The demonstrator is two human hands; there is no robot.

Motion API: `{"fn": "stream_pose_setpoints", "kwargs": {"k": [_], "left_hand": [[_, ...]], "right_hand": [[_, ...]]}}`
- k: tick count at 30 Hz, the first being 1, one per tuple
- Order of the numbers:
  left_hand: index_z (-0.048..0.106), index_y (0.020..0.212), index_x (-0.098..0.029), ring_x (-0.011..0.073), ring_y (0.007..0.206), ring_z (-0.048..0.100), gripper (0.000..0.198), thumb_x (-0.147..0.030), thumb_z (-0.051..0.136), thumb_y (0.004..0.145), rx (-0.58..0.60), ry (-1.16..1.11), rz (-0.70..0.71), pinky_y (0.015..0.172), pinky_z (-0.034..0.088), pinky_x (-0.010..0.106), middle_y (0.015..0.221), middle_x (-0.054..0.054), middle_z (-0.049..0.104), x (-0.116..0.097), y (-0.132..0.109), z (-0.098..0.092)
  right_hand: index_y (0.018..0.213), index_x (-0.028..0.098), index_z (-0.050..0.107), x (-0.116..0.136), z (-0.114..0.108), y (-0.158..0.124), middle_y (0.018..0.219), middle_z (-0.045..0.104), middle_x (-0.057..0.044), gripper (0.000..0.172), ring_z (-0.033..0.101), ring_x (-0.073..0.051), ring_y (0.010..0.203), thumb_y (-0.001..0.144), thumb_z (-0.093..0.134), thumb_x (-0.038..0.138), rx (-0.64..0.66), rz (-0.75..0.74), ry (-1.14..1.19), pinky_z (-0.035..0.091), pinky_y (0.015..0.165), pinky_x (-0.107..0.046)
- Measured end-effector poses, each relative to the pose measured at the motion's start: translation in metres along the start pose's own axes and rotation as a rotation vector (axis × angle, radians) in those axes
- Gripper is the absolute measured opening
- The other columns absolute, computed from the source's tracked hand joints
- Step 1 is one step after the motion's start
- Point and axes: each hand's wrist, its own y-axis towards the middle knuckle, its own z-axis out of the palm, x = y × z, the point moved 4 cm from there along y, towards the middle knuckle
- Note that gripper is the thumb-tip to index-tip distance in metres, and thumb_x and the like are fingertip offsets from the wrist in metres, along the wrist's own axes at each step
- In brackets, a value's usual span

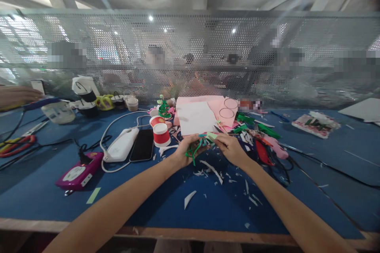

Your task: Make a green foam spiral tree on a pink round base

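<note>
Both my hands meet over the middle of the blue table (44, 193). My left hand (186, 152) is closed round a bunch of green paper strips (194, 151) that curl out below its fingers. My right hand (230, 147) pinches a small pale green paper piece (211, 136) right beside the strips. White paper scraps (212, 170) lie scattered under and in front of my hands. A white sheet (196, 118) and pink sheets (219, 106) lie just beyond them.
A red and white paper cup (161, 134), a black phone (142, 145), a white power bank (121, 145) and a purple device (78, 172) sit to the left. Red-handled scissors (14, 144) lie far left. A glue gun (271, 148) and cables lie right. Another person's hand (16, 95) shows at far left. A perforated metal screen (190, 55) backs the table.
</note>
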Motion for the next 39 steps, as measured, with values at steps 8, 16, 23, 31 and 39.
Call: {"fn": "stream_pose_setpoints", "kwargs": {"k": [8,16,23,31,39], "left_hand": [[0.062,0.070,-0.009,0.0155,0.067,0.066,0.018,-0.013,0.048,0.080,-0.097,-0.362,-0.127,0.070,0.056,0.025,0.064,0.009,0.067,-0.002,0.006,-0.009],[0.063,0.081,-0.009,0.0186,0.075,0.067,0.022,-0.013,0.042,0.081,-0.104,-0.456,-0.173,0.075,0.057,0.029,0.065,0.010,0.067,0.002,0.001,-0.007],[0.060,0.086,-0.007,0.0200,0.086,0.067,0.025,-0.027,0.044,0.085,-0.005,-0.365,-0.139,0.079,0.056,0.029,0.085,0.014,0.069,-0.001,0.010,-0.010],[0.052,0.090,-0.016,0.0147,0.073,0.062,0.024,-0.039,0.051,0.083,-0.048,0.062,0.095,0.077,0.053,0.035,0.096,0.009,0.062,0.003,0.020,-0.019],[0.030,0.135,-0.017,0.0302,0.138,0.017,0.064,-0.018,0.057,0.077,-0.146,1.159,1.053,0.112,0.016,0.051,0.145,0.018,0.024,-0.016,-0.016,-0.005]], "right_hand": [[0.059,0.018,0.052,-0.002,0.014,-0.004,0.048,0.050,0.000,0.044,0.048,-0.012,0.043,0.090,0.041,0.047,0.154,0.215,0.210,0.036,0.047,-0.025],[0.052,0.016,0.052,0.007,0.010,-0.003,0.050,0.045,0.002,0.039,0.040,-0.010,0.048,0.081,0.060,0.042,0.170,0.074,0.037,0.029,0.047,-0.024],[0.053,0.018,0.062,-0.001,0.011,-0.002,0.047,0.053,-0.001,0.042,0.046,-0.012,0.044,0.084,0.054,0.045,0.143,0.246,0.189,0.033,0.045,-0.025],[0.067,0.016,0.071,-0.019,0.021,-0.007,0.052,0.060,-0.001,0.040,0.039,-0.007,0.032,0.062,0.071,0.056,0.022,0.721,0.823,0.020,0.031,-0.022],[0.067,0.014,0.070,-0.022,0.026,-0.011,0.055,0.059,0.000,0.038,0.043,-0.006,0.045,0.058,0.077,0.050,-0.007,0.866,0.984,0.025,0.039,-0.020]]}}
